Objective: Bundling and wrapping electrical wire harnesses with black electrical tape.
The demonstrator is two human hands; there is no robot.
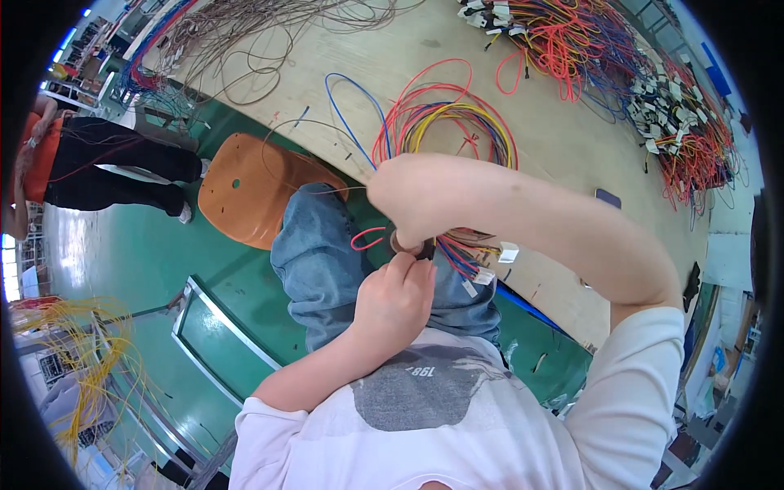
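My right hand [405, 196] reaches across from the right over the table edge, its wrist bent and fingers pointing down. Just below it, my left hand [394, 300] is closed, thumb and fingers pressed together on the wire bundle. Between the hands shows a dark ring with a brownish inside, like a tape roll [395, 242], at my right fingers. The bundle of red, blue and yellow wires [464, 258] comes out to the right, ending in white connectors [484, 277]. A red wire loop [365, 239] sticks out left. My right hand hides most of the grip.
Coiled wires [441, 114] lie on the table [367, 57] beyond my hands. Wire piles with white connectors [665, 114] fill the far right; brown wires [237, 41] lie far left. An orange chair [245, 192] stands left, a person [106, 163] behind it. Yellow wires [90, 359] hang lower left.
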